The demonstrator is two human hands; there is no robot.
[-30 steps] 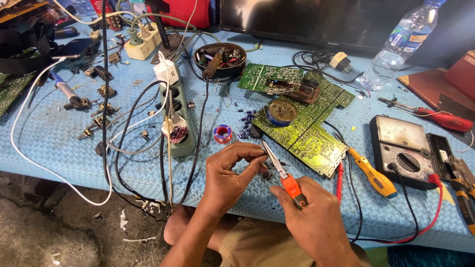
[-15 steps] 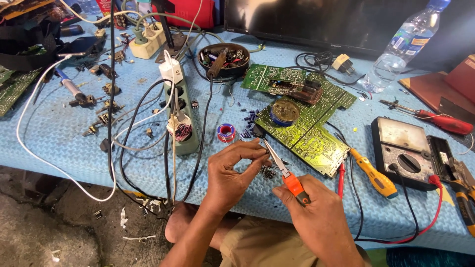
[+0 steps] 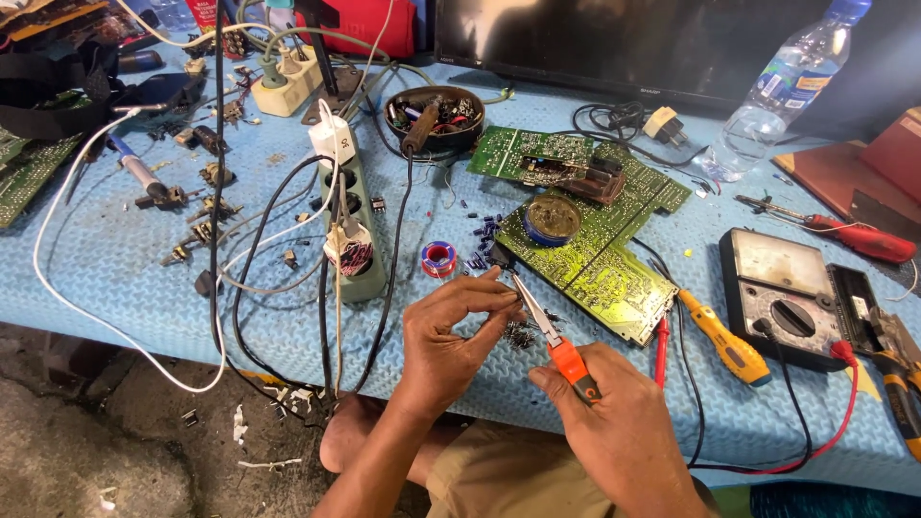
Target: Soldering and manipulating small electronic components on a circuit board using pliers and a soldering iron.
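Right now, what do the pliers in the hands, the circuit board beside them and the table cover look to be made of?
Pliers, held in the right hand: bare shiny metal jaws, orange grips that look like plastic or rubber. Circuit board: rigid green laminate, glossy, with fine pale traces. Table cover: light blue sheet with a regular embossed grain, probably foam or soft plastic. The left hand pinches something too small to tell.

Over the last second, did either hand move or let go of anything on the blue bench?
Hardly. The left hand still pinches a tiny part at the tips of the orange-handled pliers, still gripped by the right hand. The green circuit board stayed put; only the camera shifted.
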